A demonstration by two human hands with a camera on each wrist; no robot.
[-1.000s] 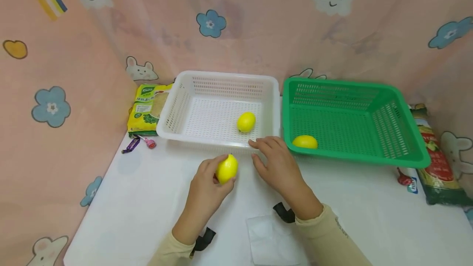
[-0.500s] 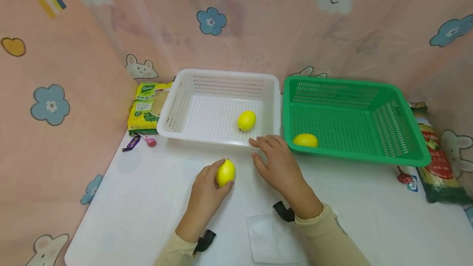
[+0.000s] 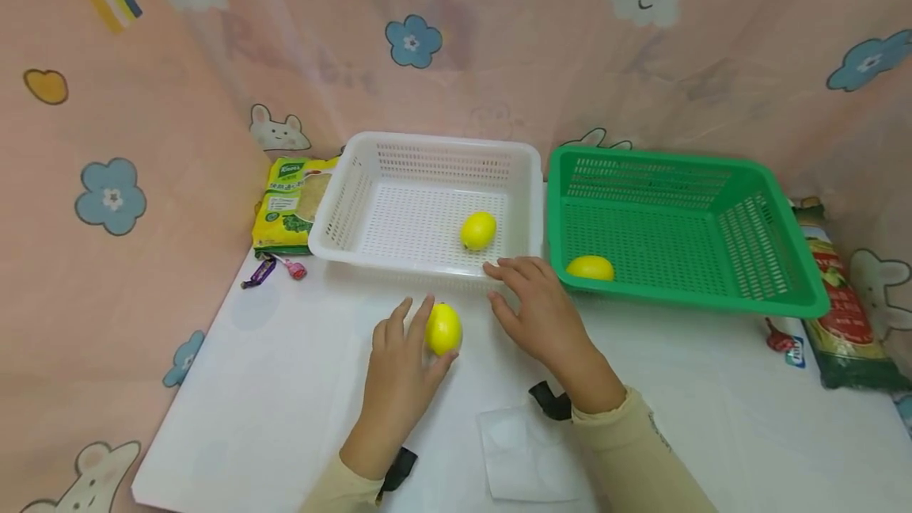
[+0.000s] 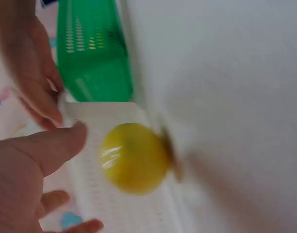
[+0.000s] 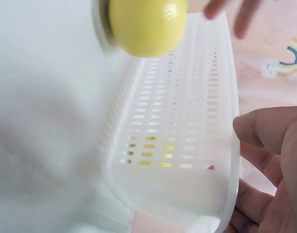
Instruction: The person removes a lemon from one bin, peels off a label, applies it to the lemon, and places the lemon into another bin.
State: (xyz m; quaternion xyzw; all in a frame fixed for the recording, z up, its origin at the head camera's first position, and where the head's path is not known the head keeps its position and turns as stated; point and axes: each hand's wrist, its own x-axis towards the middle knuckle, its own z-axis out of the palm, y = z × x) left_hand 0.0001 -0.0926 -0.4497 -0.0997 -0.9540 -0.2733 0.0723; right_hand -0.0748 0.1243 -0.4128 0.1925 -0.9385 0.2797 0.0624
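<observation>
- Left hand (image 3: 395, 374): fingers spread wide, beside lemon (image 3: 446, 329) on white desk (image 3: 271, 386).
- Right hand (image 3: 537, 315): fingers extended at front rim of white basket (image 3: 399, 261).
- Green basket (image 3: 698, 305) alongside; another lemon (image 3: 478, 230) inside each.
- Pink rainbow-printed cloth (image 3: 321, 30) walls the desk.

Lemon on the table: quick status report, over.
Left hand open beside lemon, not gripping. Right hand at white basket's near rim, grip unclear. Lemon on table, in front of white basket. Nothing seen between left hand and lemon.

Open tabletop (image 3: 285, 370) left of the left hand (image 3: 397, 370), lemon (image 3: 445, 329) blocking its right, white basket (image 3: 399, 262) beyond, right hand (image 3: 537, 315) at the basket's rim
</observation>
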